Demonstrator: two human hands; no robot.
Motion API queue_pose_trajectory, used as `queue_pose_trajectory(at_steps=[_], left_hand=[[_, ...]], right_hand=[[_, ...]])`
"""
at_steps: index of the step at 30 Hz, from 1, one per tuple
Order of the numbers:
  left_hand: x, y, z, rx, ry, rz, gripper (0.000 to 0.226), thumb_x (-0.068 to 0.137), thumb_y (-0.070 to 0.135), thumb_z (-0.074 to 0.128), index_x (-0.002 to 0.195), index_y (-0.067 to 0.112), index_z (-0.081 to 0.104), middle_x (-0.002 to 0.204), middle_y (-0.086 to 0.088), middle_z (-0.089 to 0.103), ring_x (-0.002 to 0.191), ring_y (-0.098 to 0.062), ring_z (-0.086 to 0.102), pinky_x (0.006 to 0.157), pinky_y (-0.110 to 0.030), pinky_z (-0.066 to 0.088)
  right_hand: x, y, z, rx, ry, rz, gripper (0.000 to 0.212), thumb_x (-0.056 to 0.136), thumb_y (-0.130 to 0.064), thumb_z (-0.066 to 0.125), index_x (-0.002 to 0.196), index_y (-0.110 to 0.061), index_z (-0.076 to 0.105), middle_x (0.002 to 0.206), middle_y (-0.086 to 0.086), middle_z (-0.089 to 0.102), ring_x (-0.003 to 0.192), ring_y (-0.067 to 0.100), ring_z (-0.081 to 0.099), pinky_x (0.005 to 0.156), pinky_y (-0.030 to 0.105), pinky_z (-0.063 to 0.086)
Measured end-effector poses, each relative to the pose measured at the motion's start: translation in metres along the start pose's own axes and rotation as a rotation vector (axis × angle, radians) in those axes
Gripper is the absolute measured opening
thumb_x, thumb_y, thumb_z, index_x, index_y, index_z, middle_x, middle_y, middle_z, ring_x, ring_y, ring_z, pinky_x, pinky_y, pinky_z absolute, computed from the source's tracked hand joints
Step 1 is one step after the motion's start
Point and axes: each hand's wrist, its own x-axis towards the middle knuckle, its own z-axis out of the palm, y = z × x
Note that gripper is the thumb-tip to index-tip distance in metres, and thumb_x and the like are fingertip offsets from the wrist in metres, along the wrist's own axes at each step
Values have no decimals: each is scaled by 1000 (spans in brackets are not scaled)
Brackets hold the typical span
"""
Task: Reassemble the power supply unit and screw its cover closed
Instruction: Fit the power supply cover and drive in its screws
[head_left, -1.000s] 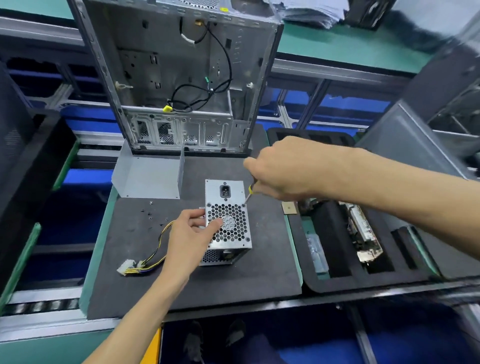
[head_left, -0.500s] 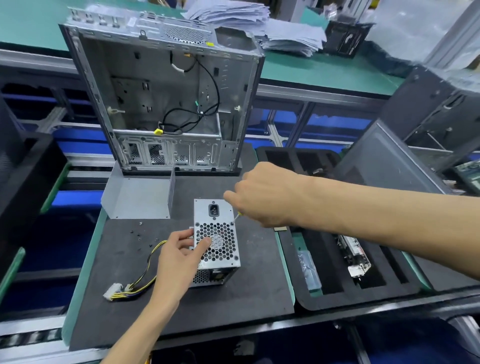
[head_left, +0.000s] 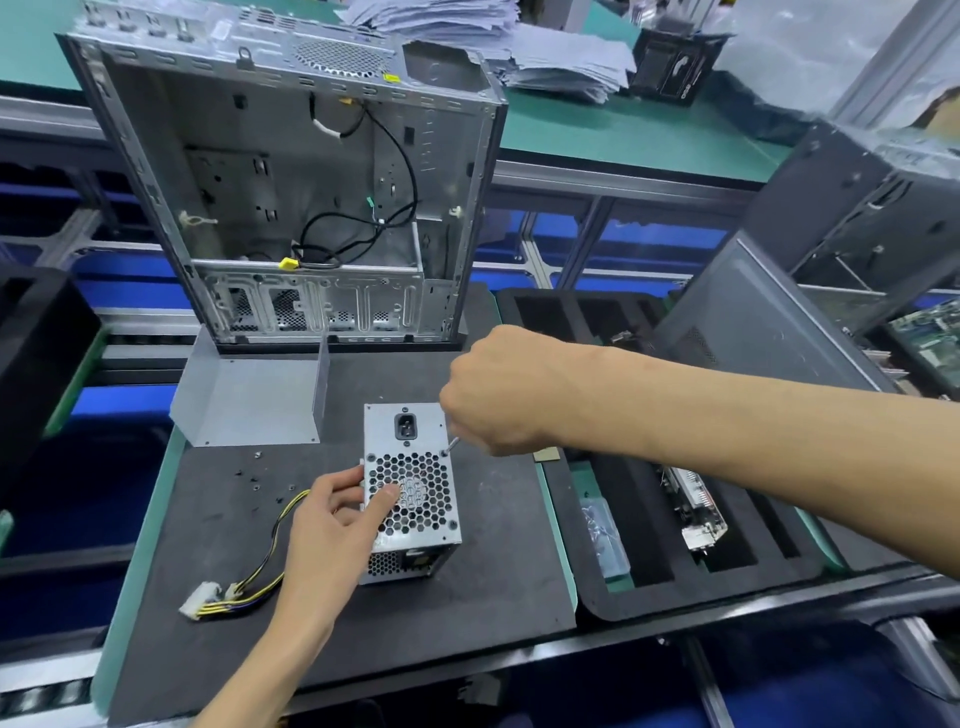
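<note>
Hands work on a silver power supply unit lying on a dark foam mat: the left hand grips its left edge, while the right hand clasps a screwdriver tipped onto its far-right corner screw.

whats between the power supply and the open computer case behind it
In the head view, a bent grey metal sheet stands on the black mat between the power supply and the computer case, off to the left; the remaining stretch is bare mat.
</note>
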Motion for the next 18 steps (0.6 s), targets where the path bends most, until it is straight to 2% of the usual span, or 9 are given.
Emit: queue_pose_trajectory(at_steps=[2,4,7,10,13,16,18], left_hand=[[1,0,1,1,-7,2,40,85,31,80,120,20,63,88,12,75,73,-1,69,67,-23,48],[2,-1,1,-4,-14,0,39,85,27,80,120,18,63,88,13,76,73,-2,70,67,-22,48],[4,-1,0,-7,-18,-2,39,85,28,80,119,19,63,91,8,76,71,-3,68,63,-20,49],[4,-3,0,-7,-16,5,38,85,26,81,117,19,63,88,11,76,67,1,66,57,-15,51],[4,-4,0,-4,-23,8,37,86,24,80,118,17,64,87,14,76,67,0,67,54,-10,49],[3,-3,0,2,-29,10,37,86,25,79,119,17,63,87,17,75,69,0,68,56,-10,49],[3,-3,0,3,-26,11,38,86,26,80,119,18,63,88,17,75,70,1,68,57,-9,48]], right_hand=[[0,-2,2,-5,-13,4,35,102,-24,47,70,-15,35,81,4,58,70,30,45,64,33,38],[-1,-2,2,7,-37,8,21,97,-24,53,80,-15,43,68,0,38,61,26,44,58,31,35],[-2,0,0,27,-38,-2,19,93,-17,56,95,-13,37,66,-2,27,52,19,32,48,31,23],[1,2,-2,-8,-15,-19,16,93,-13,56,86,-15,41,66,-2,28,65,29,44,54,31,29],[6,5,-2,7,-36,-1,32,99,-21,51,71,-16,38,67,-2,33,71,31,48,58,31,32],[10,8,-1,74,-92,24,25,103,-26,45,81,-14,48,73,0,40,73,30,51,65,33,39],[12,8,-2,88,-118,26,26,101,-29,48,81,-12,50,72,1,43,67,28,50,61,31,39]])
